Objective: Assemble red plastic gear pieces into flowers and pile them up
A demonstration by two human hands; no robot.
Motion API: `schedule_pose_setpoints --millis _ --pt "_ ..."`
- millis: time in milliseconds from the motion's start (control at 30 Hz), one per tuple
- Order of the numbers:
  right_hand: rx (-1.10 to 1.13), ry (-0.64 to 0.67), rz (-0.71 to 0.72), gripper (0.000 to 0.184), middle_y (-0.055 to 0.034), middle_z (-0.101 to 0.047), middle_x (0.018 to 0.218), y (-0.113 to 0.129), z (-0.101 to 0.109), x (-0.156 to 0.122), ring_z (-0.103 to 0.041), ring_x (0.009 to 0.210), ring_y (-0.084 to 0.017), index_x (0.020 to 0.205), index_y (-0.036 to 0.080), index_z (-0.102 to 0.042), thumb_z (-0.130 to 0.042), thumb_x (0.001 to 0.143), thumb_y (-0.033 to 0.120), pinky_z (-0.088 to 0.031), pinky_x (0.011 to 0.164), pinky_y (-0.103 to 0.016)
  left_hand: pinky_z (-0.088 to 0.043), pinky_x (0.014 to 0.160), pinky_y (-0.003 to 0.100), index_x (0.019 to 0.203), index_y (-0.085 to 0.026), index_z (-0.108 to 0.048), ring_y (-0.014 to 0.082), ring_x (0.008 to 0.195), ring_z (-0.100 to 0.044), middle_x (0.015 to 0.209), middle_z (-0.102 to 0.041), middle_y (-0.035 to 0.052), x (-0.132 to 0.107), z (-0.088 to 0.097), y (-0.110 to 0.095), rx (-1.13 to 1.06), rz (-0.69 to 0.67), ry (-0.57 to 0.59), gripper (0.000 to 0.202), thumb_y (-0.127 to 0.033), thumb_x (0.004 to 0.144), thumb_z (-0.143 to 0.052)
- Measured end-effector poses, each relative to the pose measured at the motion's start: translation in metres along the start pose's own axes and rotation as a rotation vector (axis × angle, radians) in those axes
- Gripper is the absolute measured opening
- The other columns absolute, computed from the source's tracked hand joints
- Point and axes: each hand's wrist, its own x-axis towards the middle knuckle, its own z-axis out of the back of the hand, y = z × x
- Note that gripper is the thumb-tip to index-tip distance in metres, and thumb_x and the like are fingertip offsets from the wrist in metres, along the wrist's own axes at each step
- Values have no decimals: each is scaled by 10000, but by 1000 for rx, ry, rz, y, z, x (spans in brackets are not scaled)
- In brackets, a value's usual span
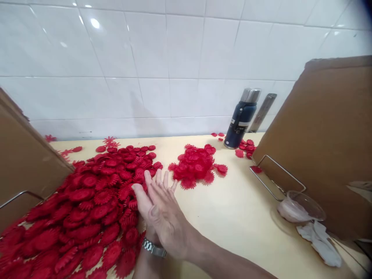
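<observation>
A: Red toothed discs (95, 201), the big heap. Covers the left part of the yellow tabletop (232, 217), from the back wall down to the near-left corner, spilling against the left cardboard box (26, 166).

B: Hands?

A: Both at the heap's right edge, stacked. Right hand (167, 217) on top, palm down, fingers out flat & close together, pointing away toward the wall. Left hand (142, 201) mostly hidden under it; thumb side & fingertips show, plus a metal watch (154, 248) on that wrist.

B: Holding anything?

A: Can't see a disc in either. Both look flat and spread, not closed. The left one's palm is covered, so can't tell for sure there.

B: Which way's the heap from them?

A: Directly left, touching. Left hand's edge rests against the discs; the right is a bit further off, over bare table. Heap's long axis runs diagonal, back-centre to near-left.

B: Other stuff?

A: Smaller pile (196, 166) of the same discs just beyond the fingertips, apart from the big heap. Dark flask (241, 120) upright at the wall w/ a few loose discs by it. Right cardboard box (322, 143) leaning, clear plastic cup (302, 207) on its side at its foot.
</observation>
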Motion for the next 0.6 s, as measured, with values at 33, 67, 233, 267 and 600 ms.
schedule_pose_setpoints --millis 33,67,233,267,600 --pt "-10 -33 -22 594 16 -69 1492 -4 2 4 -75 1373 -187 1420 259 -143 -135 901 549 -54 1123 -426 -329 1022 387 1192 -342 -535 187 1270 -377 1288 -533 18 -1 -2 1 2 14 18 545 -622 821 -251" --pt "-25 -86 -64 606 -5 -88 1492 -10 5 12 -70 1373 -186 1422 236 -143 -135 903 547 -38 1122 -434 -321 1028 392 1195 -323 -538 197 1270 -376 1298 -523 27 -3 -5 5 5 16 40 555 -626 815 -272" --pt "-44 -282 -215 654 -31 -138 1490 -40 29 48 -4 1374 -215 1420 226 -168 -139 881 595 8 1097 -510 -293 1051 366 1205 -230 -546 222 1276 -363 1341 -477 72 -15 -18 25 48 -20 212 587 -613 788 -389" --pt "-25 -279 -223 669 -33 -141 1489 -40 29 46 0 1374 -216 1422 214 -162 -135 877 601 0 1100 -506 -293 1052 364 1207 -214 -545 225 1279 -358 1338 -478 83 -14 -17 25 52 -4 213 602 -615 787 -390" --pt "-21 -281 -142 692 -52 -140 1487 -31 13 34 -44 1375 -187 1424 158 -150 -106 883 587 5 1121 -441 -287 1052 404 1258 -216 -497 241 1284 -349 1323 -492 103 -6 -10 7 37 8 129 693 -674 774 -309"
